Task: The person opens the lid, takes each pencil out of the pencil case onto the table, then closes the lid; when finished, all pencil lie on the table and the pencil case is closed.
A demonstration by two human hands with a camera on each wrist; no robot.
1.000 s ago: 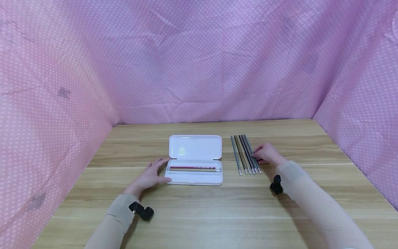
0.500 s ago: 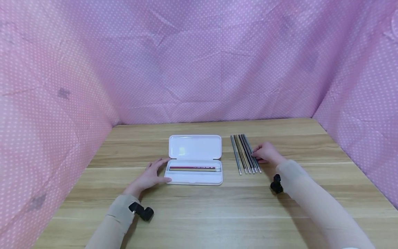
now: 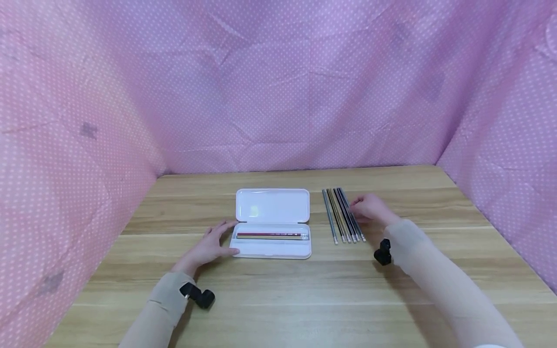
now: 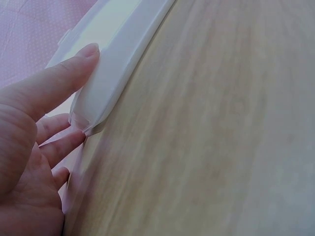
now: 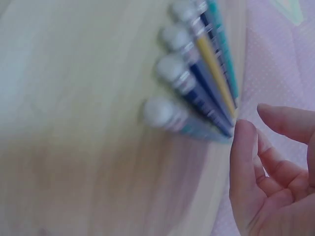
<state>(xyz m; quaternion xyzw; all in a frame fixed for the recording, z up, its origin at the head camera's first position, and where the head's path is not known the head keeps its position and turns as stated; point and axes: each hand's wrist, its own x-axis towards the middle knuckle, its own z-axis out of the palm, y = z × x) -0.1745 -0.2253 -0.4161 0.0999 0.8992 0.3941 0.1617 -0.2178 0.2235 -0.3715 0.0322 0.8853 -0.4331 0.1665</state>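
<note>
An open white pencil case (image 3: 273,250) lies on the table, its lid tipped back. Inside, a red pencil (image 3: 261,235) rests beside a gold-toned one. My left hand (image 3: 209,246) holds the case's left end, thumb at the front corner and fingers toward the hinge; in the left wrist view the thumb (image 4: 74,69) lies along its wall. To the right, several pencils (image 3: 336,217) lie in a row, eraser ends toward me. My right hand (image 3: 371,209) hovers at the row's right side, beside a blue-grey pencil (image 5: 192,127), with bent fingers and a gap between the fingertips.
The wooden table (image 3: 278,299) carries everything. A pink dotted cloth (image 3: 278,96) hangs at the back and on both sides. Black wrist cameras (image 3: 197,295) jut from both sleeves.
My right hand has shifted slightly up and to the left, over the rightmost pencil. The left hand, the case and the pencils look the same.
</note>
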